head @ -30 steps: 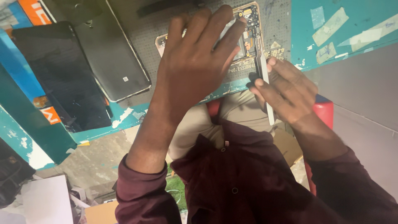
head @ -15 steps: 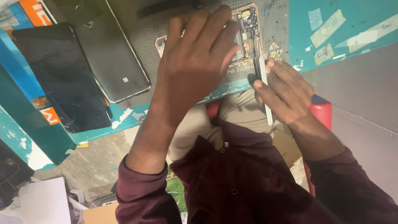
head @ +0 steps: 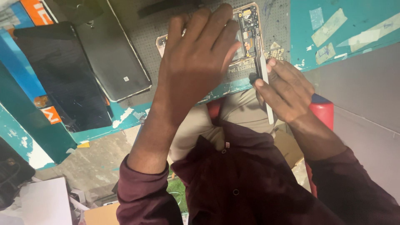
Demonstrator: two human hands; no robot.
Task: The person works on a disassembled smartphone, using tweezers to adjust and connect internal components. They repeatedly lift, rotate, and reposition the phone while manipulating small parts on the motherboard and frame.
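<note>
Left of the opened phone point(head: 246, 35), two dark rectangular screens lie side by side: a grey-black panel point(head: 110, 54) with a small white square label point(head: 125, 78), and further left a black glossy screen point(head: 62, 75). Orange label patches point(head: 51, 114) edge it.

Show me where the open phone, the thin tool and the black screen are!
Open phone point(head: 248, 26): head view, on its bare circuit board.
Thin tool point(head: 263, 68): head view, on its pale shaft above the right hand's fingers.
Black screen point(head: 62, 71): head view, middle of the dark glass.
</note>
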